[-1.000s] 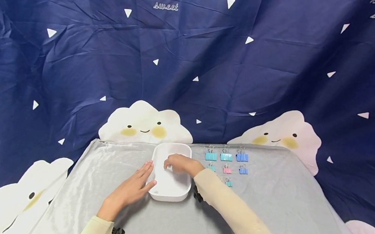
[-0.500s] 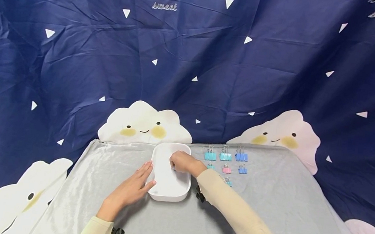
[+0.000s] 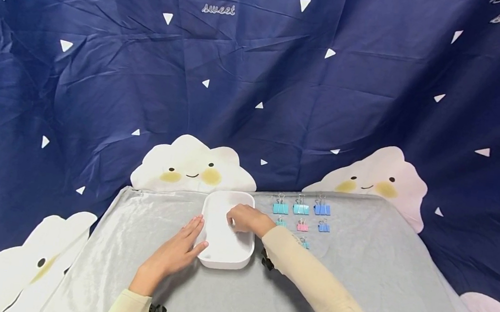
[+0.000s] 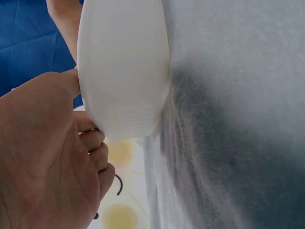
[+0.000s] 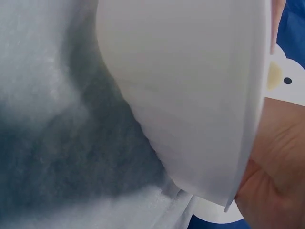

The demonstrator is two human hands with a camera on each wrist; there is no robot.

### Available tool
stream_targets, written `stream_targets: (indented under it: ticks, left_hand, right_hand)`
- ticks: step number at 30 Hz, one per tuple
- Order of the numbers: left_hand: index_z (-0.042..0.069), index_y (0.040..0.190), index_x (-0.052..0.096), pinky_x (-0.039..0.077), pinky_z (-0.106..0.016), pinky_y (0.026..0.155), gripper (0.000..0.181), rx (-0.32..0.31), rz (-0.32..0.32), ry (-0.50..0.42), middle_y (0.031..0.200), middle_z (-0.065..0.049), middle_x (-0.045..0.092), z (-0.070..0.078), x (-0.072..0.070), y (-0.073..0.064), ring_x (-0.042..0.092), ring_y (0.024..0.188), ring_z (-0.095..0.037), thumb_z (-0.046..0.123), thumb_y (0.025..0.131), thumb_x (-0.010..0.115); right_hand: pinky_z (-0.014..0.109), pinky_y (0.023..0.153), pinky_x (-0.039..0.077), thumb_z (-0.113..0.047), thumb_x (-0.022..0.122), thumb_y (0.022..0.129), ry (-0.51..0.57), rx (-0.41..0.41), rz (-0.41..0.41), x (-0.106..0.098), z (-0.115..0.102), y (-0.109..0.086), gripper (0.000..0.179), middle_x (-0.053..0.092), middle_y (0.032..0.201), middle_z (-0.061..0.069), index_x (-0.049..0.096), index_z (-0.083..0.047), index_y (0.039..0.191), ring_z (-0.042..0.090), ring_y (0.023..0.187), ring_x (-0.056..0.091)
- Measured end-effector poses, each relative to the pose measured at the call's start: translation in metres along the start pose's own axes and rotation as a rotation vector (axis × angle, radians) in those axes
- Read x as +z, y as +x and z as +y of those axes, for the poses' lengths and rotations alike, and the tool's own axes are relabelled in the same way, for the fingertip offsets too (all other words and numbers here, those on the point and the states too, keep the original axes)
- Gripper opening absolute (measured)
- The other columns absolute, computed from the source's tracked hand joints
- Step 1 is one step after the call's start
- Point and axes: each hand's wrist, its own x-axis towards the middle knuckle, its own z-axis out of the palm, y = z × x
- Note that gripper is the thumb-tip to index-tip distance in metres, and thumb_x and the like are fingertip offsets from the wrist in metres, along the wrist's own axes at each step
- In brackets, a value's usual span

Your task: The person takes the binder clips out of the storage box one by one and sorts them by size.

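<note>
A white rounded plastic box (image 3: 221, 263) stands on the grey cloth. My left hand (image 3: 175, 250) rests along its left rim, fingers extended and thumb toward the front corner. The left wrist view has those fingers at the rim, beside the box wall (image 4: 126, 62). Reaching in over the right side, my right hand (image 3: 246, 218) is inside the box with its fingers bent down. I cannot tell what is between its fingertips. In the right wrist view the box wall hides them, and only the base of the hand (image 5: 276, 162) shows beyond the rim.
Right of the box, binder clips lie in rows: large teal (image 3: 280, 208), light teal (image 3: 301, 209) and blue (image 3: 322, 209) ones behind, small teal, pink (image 3: 302, 227) and blue (image 3: 324, 228) ones before them. My right sleeve (image 3: 306, 272) partly covers a front teal clip (image 3: 304, 244).
My right hand has shifted slightly right inside the box, its fingers dropping lower, and its forearm now covers more of the front teal clip. The left hand and the box have stayed put.
</note>
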Motion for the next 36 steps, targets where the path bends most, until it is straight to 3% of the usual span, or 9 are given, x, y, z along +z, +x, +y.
stream_targets:
  ticks: [5, 12, 20, 29, 36]
  left_hand:
    - [0.0, 0.168, 0.023, 0.022, -0.052, 0.136, 0.076, -0.002, 0.0, -0.004, 0.179, -0.014, 0.018, 0.001, 0.0, 0.0, 0.018, 0.166, -0.034, 0.047, 0.113, 0.048]
    - [0.0, 0.168, 0.023, 0.022, -0.052, 0.136, 0.076, -0.013, -0.008, -0.011, 0.179, -0.014, 0.017, 0.003, -0.002, 0.0, 0.018, 0.166, -0.034, 0.046, 0.113, 0.048]
    - [-0.001, 0.168, 0.023, 0.022, -0.053, 0.136, 0.076, -0.018, -0.011, -0.01, 0.179, -0.015, 0.017, 0.005, -0.002, 0.0, 0.018, 0.166, -0.034, 0.046, 0.113, 0.048]
    - [-0.002, 0.167, 0.024, 0.022, -0.054, 0.135, 0.076, -0.005, 0.0, -0.018, 0.178, -0.017, 0.019, 0.005, -0.002, 0.001, 0.02, 0.165, -0.036, 0.045, 0.113, 0.049]
    - [-0.002, 0.167, 0.026, 0.023, -0.054, 0.135, 0.075, -0.011, 0.005, -0.025, 0.178, -0.017, 0.019, 0.005, 0.0, 0.001, 0.02, 0.165, -0.037, 0.044, 0.113, 0.05]
  right_hand:
    - [0.03, 0.088, 0.06, 0.004, 0.075, 0.09, 0.007, -0.012, 0.025, 0.001, 0.002, 0.001, 0.018, 0.078, 0.099, 0.0, 0.081, -0.012, 0.096, 0.017, 0.091, 0.069]
    - [0.031, 0.088, 0.059, -0.001, 0.081, 0.088, 0.047, -0.027, 0.075, -0.002, 0.006, 0.0, 0.016, 0.072, 0.099, 0.004, 0.081, -0.008, 0.101, 0.017, 0.09, 0.064]
    - [0.024, 0.072, 0.045, -0.007, 0.079, 0.09, 0.106, -0.068, 0.135, -0.003, 0.012, 0.0, 0.015, 0.055, 0.087, -0.005, 0.066, -0.014, 0.089, 0.01, 0.078, 0.049]
    - [0.027, 0.077, 0.054, -0.001, 0.073, 0.085, 0.124, -0.192, 0.277, -0.006, 0.013, -0.001, 0.014, 0.065, 0.091, 0.003, 0.08, -0.01, 0.093, 0.014, 0.082, 0.058]
    - [0.028, 0.084, 0.06, 0.005, 0.073, 0.09, 0.191, -0.226, 0.349, -0.012, 0.015, -0.004, 0.017, 0.074, 0.094, 0.003, 0.083, -0.008, 0.093, 0.016, 0.086, 0.068]
